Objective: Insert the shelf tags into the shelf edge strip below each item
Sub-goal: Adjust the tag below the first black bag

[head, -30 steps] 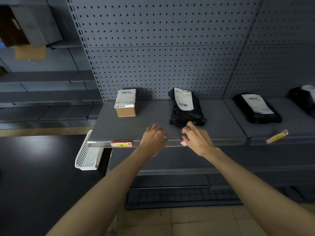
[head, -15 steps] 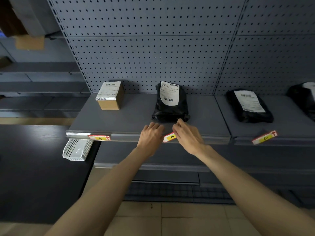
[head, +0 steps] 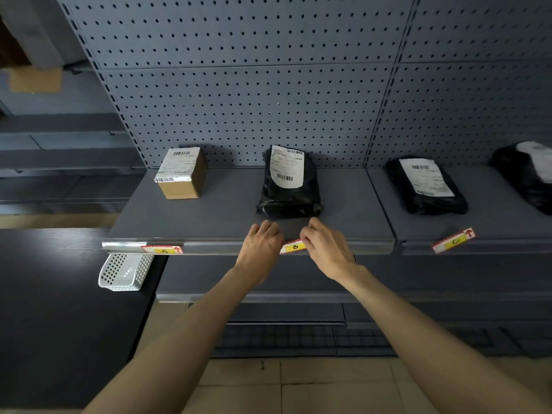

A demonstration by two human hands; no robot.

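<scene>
A red-and-yellow shelf tag marked B [head: 294, 247] lies against the shelf edge strip [head: 215, 248], below a black parcel [head: 288, 183]. My left hand [head: 260, 243] holds its left end and my right hand [head: 324, 248] pinches its right end. The tag sits slightly tilted. A tag marked A [head: 163, 250] is seated in the strip below a cardboard box [head: 182, 173]. A tag marked C [head: 453, 241] lies tilted on the front edge of the neighbouring shelf, below a second black parcel [head: 425, 186].
A white perforated basket [head: 124, 271] hangs off a dark table [head: 53, 309] at the left, under the shelf corner. A third black parcel [head: 528, 174] sits at the far right. Pegboard backs the shelf. Lower shelves and tiled floor lie beneath.
The view has shifted, so the shelf sits lower and further right in frame. Tag B, nearly hidden by my right hand a second ago, now shows between both hands at the strip.
</scene>
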